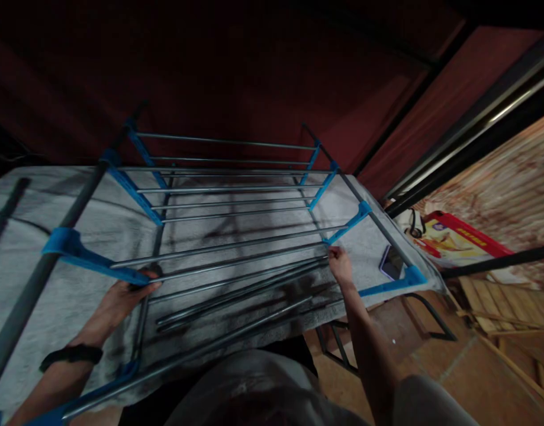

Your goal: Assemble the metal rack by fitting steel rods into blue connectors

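Observation:
A rack of grey metal tubes and blue plastic brackets stands over a grey cloth. My left hand [132,291] wraps around the lower end of the left blue bracket [92,260], where a thin crossbar [240,257] enters it; a dark band circles that wrist. Across the rack, my right hand [340,266] is closed in a pinch at the right end of a metal tube [227,286], just below the right blue bracket [349,223]. Its fingertips are partly hidden. Under this tube, loose tubes [236,299] lie together on the cloth.
The grey cloth [76,302] covers the table. A phone [391,262] lies at its right side. Beyond the edge are a red and yellow package [458,239], a wooden slatted piece [498,302] and a tiled floor [453,367]. A dark red curtain-like surface [236,77] hangs behind.

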`<state>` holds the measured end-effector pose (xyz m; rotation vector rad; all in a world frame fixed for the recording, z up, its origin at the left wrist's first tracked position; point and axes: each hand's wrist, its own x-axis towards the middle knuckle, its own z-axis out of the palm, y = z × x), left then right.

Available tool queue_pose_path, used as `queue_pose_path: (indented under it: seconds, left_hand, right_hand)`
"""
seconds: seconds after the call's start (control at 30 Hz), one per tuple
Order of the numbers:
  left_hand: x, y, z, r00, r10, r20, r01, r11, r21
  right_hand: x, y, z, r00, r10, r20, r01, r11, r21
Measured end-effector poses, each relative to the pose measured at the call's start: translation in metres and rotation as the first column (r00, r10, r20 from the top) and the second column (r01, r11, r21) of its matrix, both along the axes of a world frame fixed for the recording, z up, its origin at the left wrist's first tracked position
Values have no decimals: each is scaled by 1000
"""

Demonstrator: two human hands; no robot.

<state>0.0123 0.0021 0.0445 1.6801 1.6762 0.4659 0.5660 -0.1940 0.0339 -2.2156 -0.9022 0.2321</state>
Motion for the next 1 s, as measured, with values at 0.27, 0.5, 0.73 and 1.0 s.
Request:
queue_pose_path:
  seconds: [0.27,0.5,0.73,1.0]
  left_hand:
    - [1,0,1,992,49,117,-44,998,-40]
    - [3,2,-5,999,23,28,-25,997,68]
    - [4,1,-8,999,-24,43,18,993,119]
    - [2,2,-27,992,-111,59,99,980,174]
  right_hand:
    - [28,23,-10,997,-64,-47,65,997,31]
    - [30,23,-16,997,-67,-38,68,997,29]
    - [32,26,-19,995,-96,-6,96,995,18]
    - [37,21,-17,1000,-28,7,27,999,21]
